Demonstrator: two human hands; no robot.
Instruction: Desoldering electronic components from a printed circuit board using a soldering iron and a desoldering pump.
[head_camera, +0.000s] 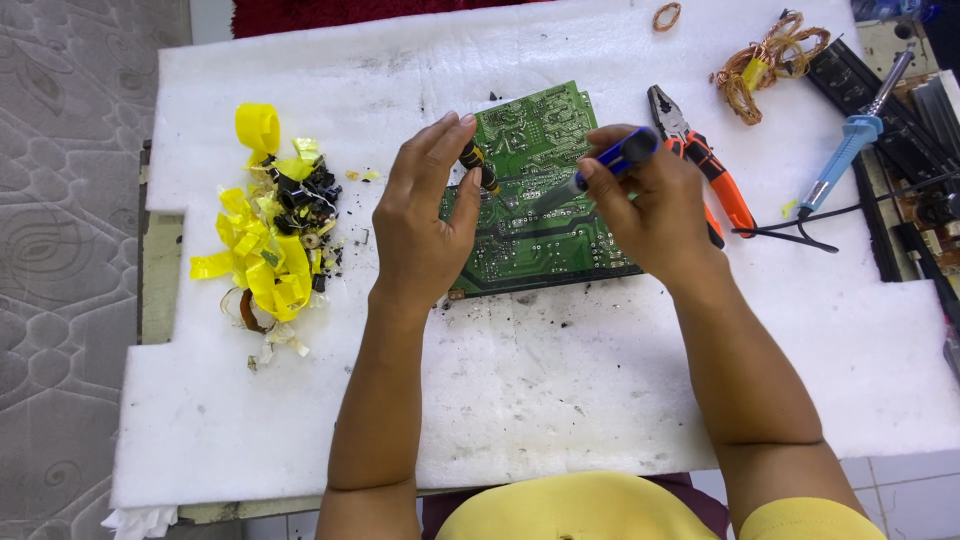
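Near edge: person in a yellow shirt, both forearms reaching up over a white foam sheet covering the table. Foam is smudged with dark specks.

Left hand rests on the left edge of a green circuit board, solder side up; fingers closed around a small dark and yellow tool or part, tip down on the board. Hard to tell what it is, mostly hidden by the fingers.

Right hand sits over the board's right side, closed in a pen-like grip on a blue-handled soldering iron; its metal tip slants down-left onto the board, close to the left hand's item.

Just right of the board: orange-handled pliers, partly under the right hand. Left of the board, well apart: pile of yellow tape scraps and black bits.

Farther right: second light-blue soldering iron with black cord. Far top: tangle of copper wire, small copper ring.
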